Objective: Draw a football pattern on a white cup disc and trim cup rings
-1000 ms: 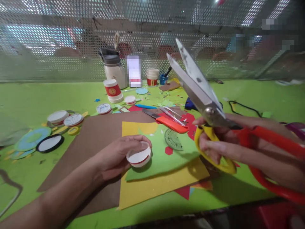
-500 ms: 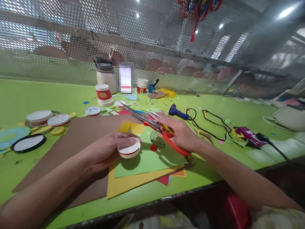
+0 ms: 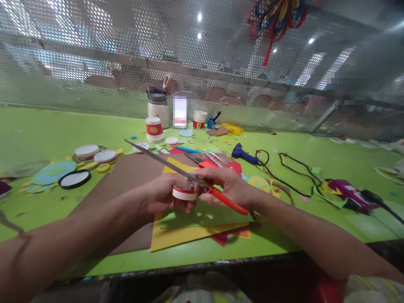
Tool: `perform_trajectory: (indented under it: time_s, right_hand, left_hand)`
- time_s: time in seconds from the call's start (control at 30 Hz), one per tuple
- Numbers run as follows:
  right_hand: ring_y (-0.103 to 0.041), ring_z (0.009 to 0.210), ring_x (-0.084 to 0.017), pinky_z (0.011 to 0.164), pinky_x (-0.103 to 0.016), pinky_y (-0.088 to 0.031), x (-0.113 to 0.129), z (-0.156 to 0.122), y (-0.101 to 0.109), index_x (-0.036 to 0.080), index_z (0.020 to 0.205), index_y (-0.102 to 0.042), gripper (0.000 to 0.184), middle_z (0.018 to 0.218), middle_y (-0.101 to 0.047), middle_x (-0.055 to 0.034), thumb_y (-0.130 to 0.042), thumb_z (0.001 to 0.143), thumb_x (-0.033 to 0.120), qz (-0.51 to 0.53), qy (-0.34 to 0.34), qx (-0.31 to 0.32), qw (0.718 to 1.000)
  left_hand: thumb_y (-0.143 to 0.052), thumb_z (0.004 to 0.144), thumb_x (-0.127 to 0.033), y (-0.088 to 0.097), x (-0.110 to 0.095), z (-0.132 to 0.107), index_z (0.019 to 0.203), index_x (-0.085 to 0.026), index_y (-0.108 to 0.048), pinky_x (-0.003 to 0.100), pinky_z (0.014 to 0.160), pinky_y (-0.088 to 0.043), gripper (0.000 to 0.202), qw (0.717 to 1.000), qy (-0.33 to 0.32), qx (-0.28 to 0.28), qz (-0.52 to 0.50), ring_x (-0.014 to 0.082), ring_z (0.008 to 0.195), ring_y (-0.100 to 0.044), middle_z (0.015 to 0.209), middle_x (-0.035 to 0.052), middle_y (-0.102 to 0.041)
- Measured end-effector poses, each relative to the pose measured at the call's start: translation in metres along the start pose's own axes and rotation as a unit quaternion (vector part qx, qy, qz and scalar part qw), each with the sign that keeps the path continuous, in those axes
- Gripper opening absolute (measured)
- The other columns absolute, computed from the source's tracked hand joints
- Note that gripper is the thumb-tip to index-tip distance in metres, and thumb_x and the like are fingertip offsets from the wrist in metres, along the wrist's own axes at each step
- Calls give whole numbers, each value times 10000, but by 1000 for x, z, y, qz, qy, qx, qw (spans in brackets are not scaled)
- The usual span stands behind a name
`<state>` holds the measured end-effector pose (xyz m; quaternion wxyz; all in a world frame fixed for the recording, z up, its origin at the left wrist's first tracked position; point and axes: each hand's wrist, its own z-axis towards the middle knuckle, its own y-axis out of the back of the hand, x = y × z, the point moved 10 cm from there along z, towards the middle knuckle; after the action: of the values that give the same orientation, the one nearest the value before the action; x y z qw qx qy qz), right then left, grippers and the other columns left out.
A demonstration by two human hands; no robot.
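While the earlier views show the scissors (image 3: 170, 165) first raised with blades spread, they now slant low, tips pointing toward the tabletop's (image 3: 47, 130) far-left corner. The right hand (image 3: 224, 184) is wrapped about their handles and has come in beside the left hand (image 3: 164, 191), which grips the shallow white cup piece (image 3: 184, 195) between thumb and fingers. That piece, its flat face showing a second ago, is now tipped so its side and red band face the camera. It is held over the green sheet (image 3: 206, 218), near the middle of the tabletop's near edge; the yellow sheet (image 3: 178, 242) and brown sheet (image 3: 105, 189) lie where they were.

With blades and piece brought together, this looks like lining up or trimming at the rim. Fingers cover the meeting place, so I cannot tell whether the blades touch it.
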<state>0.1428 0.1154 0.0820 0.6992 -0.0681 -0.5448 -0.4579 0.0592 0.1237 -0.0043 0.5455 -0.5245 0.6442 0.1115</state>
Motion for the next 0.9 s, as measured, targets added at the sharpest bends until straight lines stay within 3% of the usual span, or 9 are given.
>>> perform_trajectory:
  time_s: [0.1,0.2,0.27,0.4,0.53,0.73,0.83,0.9]
  right_hand:
    - [-687,803,-177,748,-331,-593,-8,-3,2,189,1253,-672,482,911,-709,-28,-777,795,297,56,-30,-14,998]
    - [-659,730,-152,670,-299,-586,-13,-3,10,202,1222,-677,469,837,-662,8,-796,779,297,95,-65,-42,992]
    - [-646,725,-140,661,-283,-578,-15,-3,19,201,1181,-686,430,829,-649,16,-810,773,252,107,-86,-65,988]
    - [-622,685,-126,630,-274,-562,-17,-4,33,205,1162,-674,409,831,-650,19,-817,783,257,127,-108,-94,982]
    - [-643,742,-136,690,-290,-576,-21,-6,36,203,1157,-667,404,853,-647,18,-818,784,246,133,-117,-109,978]
    - [-651,738,-152,699,-317,-582,-25,-3,31,206,1134,-689,402,809,-654,23,-807,750,221,123,-157,-119,973]
    - [-694,813,-187,739,-340,-605,-15,-6,43,190,1163,-683,419,871,-707,-14,-781,756,211,57,-166,-158,972]
    - [-715,867,-202,750,-339,-615,-3,-12,53,175,1252,-652,465,983,-743,-60,-746,797,202,-7,-170,-172,970]
  left_hand:
    - [-712,783,-264,-10,1,5,686,-100,-734,341,523,-581,192,1000,8,16,-14,234,516,-679,627,151,-723]
    - [-679,882,-389,-13,-2,9,817,-105,-752,377,576,-617,301,1000,-16,0,-27,266,594,-728,708,155,-755]
    - [-645,938,-358,-10,-8,10,952,-117,-755,355,638,-631,265,997,-56,-31,-35,260,704,-761,825,148,-787]
    - [-587,1002,-305,0,-24,2,959,-134,-749,306,753,-635,240,984,-146,-84,-52,204,811,-740,915,108,-790]
    - [-709,950,-365,-2,-28,-9,1041,-132,-749,309,793,-635,254,981,-166,-86,-50,222,899,-736,1004,120,-792]
    - [-883,790,-186,5,-24,-16,1162,-147,-687,316,921,-621,422,976,-156,-139,-55,231,997,-762,1093,120,-803]
    - [-870,802,-168,8,-25,-16,1245,-154,-656,338,912,-635,492,975,-153,-139,-77,241,994,-772,1091,139,-811]
    - [-829,844,-169,11,-27,-18,1210,-157,-680,368,913,-644,395,974,-158,-133,-96,244,991,-772,1095,142,-811]
